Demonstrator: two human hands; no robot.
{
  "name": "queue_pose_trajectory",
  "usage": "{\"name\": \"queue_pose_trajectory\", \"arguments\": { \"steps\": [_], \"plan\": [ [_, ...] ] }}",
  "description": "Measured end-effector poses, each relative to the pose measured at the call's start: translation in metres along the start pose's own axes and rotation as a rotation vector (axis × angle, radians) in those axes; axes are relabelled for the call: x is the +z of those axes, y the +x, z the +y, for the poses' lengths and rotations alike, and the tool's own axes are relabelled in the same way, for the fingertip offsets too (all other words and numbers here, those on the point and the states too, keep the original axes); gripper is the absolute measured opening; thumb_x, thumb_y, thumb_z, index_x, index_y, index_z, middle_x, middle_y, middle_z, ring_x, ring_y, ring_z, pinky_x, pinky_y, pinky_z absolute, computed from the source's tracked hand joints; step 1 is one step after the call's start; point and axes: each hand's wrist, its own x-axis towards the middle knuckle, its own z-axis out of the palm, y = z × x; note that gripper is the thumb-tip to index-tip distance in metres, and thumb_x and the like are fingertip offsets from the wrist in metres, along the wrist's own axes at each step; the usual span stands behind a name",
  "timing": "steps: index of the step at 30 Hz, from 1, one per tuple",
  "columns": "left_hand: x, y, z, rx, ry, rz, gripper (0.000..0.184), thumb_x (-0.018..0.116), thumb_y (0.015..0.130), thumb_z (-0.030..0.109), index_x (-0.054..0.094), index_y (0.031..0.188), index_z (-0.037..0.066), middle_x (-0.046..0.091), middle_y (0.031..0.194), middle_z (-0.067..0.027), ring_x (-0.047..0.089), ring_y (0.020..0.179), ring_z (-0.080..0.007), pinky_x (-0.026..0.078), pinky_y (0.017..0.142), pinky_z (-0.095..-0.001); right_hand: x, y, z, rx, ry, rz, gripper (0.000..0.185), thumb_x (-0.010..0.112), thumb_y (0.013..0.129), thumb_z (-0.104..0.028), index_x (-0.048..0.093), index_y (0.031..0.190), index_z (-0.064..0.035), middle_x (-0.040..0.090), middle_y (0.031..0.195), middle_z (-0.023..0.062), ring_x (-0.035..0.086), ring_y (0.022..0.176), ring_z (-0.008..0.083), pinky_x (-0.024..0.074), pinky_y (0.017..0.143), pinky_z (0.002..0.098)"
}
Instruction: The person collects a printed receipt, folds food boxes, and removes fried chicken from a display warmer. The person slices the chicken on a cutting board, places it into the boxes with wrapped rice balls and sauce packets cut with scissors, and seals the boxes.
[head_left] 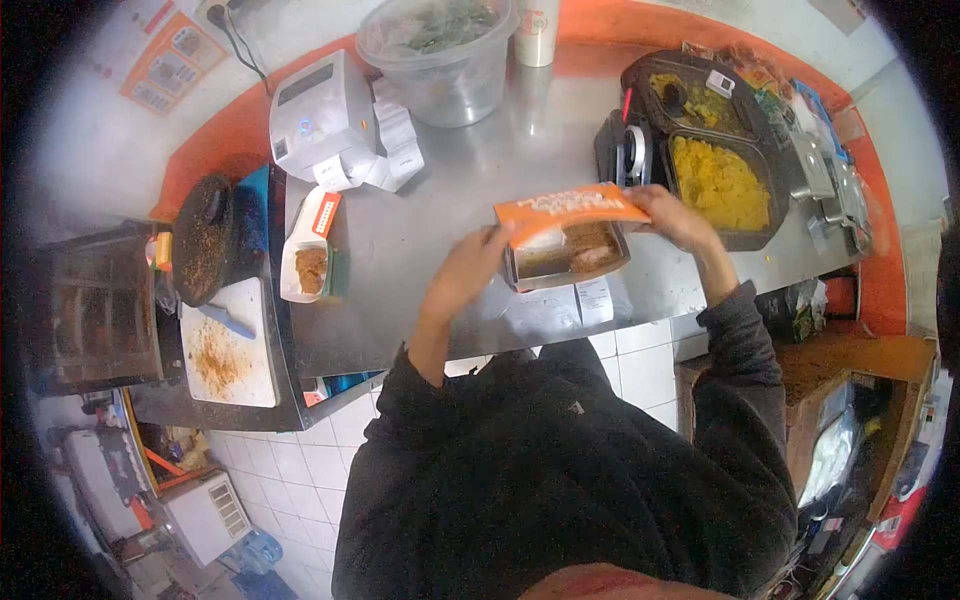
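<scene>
In the middle of the steel counter is a takeaway box [568, 281] with its orange printed lid [572, 205] partly raised. White rice [541, 243] and a browned piece of food [592, 258] show inside it. My left hand [467, 268] pinches the lid's left corner, close to the box's side wall. At the opposite corner, my right hand [682, 222] has its fingers closed on the lid's edge. A printed paper slip [595, 302] lies by the front edge of the box.
A label printer [322, 120] with curled paper and a clear plastic tub [438, 80] stand behind. Left are another open food box [308, 262] and a cutting board [232, 365] with a knife [226, 320]. A black tray of yellow food [722, 185] sits right.
</scene>
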Motion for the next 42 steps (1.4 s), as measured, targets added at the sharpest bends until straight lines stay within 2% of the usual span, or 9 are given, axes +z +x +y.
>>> {"name": "queue_pose_trajectory", "arguments": {
  "steps": [5, 7, 11, 19, 27, 30, 35, 38, 42],
  "plan": [
    [0.056, 0.001, -0.028, -0.117, 0.22, 0.313, 0.063, 0.047, 0.088, 0.044, 0.039, 0.134, 0.003, 0.042, 0.129, -0.0266, 0.043, 0.118, -0.0396, 0.033, 0.1, -0.0447, 0.05, 0.008, 0.073, -0.629, -0.849, 0.411, 0.04, 0.048, 0.089, -0.016, 0.046, 0.123, 0.0043, 0.042, 0.123, 0.0245, 0.042, 0.112, 0.0306, 0.0366, 0.089, 0.0415],
    [0.051, 0.005, -0.025, 0.455, 0.953, 0.511, 0.076, 0.055, 0.081, 0.047, 0.027, 0.142, 0.01, 0.034, 0.135, -0.0277, 0.033, 0.126, -0.0387, 0.025, 0.105, -0.0519, 0.045, -0.002, 0.051, -0.525, -0.794, 0.518, 0.048, 0.049, 0.087, -0.014, 0.04, 0.131, 0.0025, 0.036, 0.132, 0.0263, 0.037, 0.12, 0.0352, 0.0334, 0.096, 0.0441],
    [0.026, 0.02, -0.005, 0.893, 0.933, 0.221, 0.08, 0.06, 0.076, 0.049, 0.031, 0.14, 0.012, 0.031, 0.135, -0.0295, 0.034, 0.124, -0.0415, 0.024, 0.104, -0.0561, 0.017, -0.01, 0.032, -0.829, -1.02, -0.116, 0.081, 0.054, 0.084, -0.04, 0.012, 0.145, -0.0062, 0.009, 0.149, 0.0213, 0.006, 0.139, 0.0356, 0.0094, 0.113, 0.0463],
    [0.021, 0.034, -0.01, 0.872, 1.171, 0.055, 0.081, 0.063, 0.075, 0.05, 0.033, 0.14, 0.012, 0.031, 0.133, -0.0302, 0.037, 0.114, -0.0444, 0.031, 0.097, -0.0514, 0.016, 0.034, 0.078, -1.336, -1.44, 0.201, 0.065, 0.054, 0.078, -0.017, 0.031, 0.137, 0.0004, 0.028, 0.144, 0.0164, 0.02, 0.136, 0.0367, 0.0208, 0.112, 0.0453],
    [0.049, 0.021, -0.001, 0.681, 1.127, 0.153, 0.07, 0.055, 0.081, 0.052, 0.031, 0.141, 0.025, 0.031, 0.133, -0.0286, 0.035, 0.116, -0.0445, 0.029, 0.095, -0.0579, 0.027, 0.01, 0.075, -1.131, -1.09, 0.063, 0.056, 0.052, 0.088, -0.022, 0.032, 0.14, -0.0283, 0.02, 0.149, 0.0107, 0.021, 0.136, 0.0316, 0.023, 0.111, 0.0449],
    [0.055, 0.018, -0.005, 0.65, 1.068, 0.233, 0.072, 0.059, 0.078, 0.051, 0.033, 0.141, 0.027, 0.028, 0.134, -0.0283, 0.032, 0.117, -0.0459, 0.029, 0.094, -0.0584, 0.027, 0.017, 0.075, -0.902, -0.408, 0.087, 0.03, 0.051, 0.089, -0.012, 0.056, 0.119, -0.0103, 0.048, 0.13, 0.0146, 0.05, 0.116, 0.0291, 0.0399, 0.097, 0.0388],
    [0.054, 0.017, 0.0, 0.609, 1.018, 0.164, 0.071, 0.064, 0.076, 0.046, 0.035, 0.139, 0.029, 0.023, 0.135, -0.0288, 0.027, 0.118, -0.0488, 0.03, 0.095, -0.058, 0.008, 0.054, 0.068, -0.523, -0.381, 1.067, 0.02, 0.058, 0.088, -0.018, 0.065, 0.089, 0.001, 0.057, 0.077, 0.011, 0.053, 0.068, 0.0185, 0.042, 0.061, 0.0284],
    [0.054, 0.019, -0.003, 0.634, 0.981, 0.189, 0.069, 0.059, 0.079, 0.049, 0.034, 0.14, 0.03, 0.024, 0.135, -0.0282, 0.028, 0.118, -0.0464, 0.026, 0.097, -0.0582, -0.005, 0.06, 0.08, -0.226, 0.049, 0.511, 0.027, 0.06, 0.088, -0.027, 0.065, 0.088, 0.0, 0.056, 0.071, 0.0056, 0.047, 0.06, 0.0109, 0.0392, 0.056, 0.0261],
    [0.053, 0.02, -0.001, 0.627, 0.919, 0.184, 0.07, 0.061, 0.078, 0.048, 0.035, 0.14, 0.029, 0.024, 0.136, -0.0284, 0.028, 0.118, -0.0464, 0.026, 0.097, -0.0582, 0.015, 0.043, 0.104, -0.378, 0.532, 0.675, 0.031, 0.063, 0.086, -0.03, 0.066, 0.078, -0.0002, 0.057, 0.068, 0.0056, 0.047, 0.058, 0.0123, 0.0388, 0.055, 0.0302]
  ]
}}
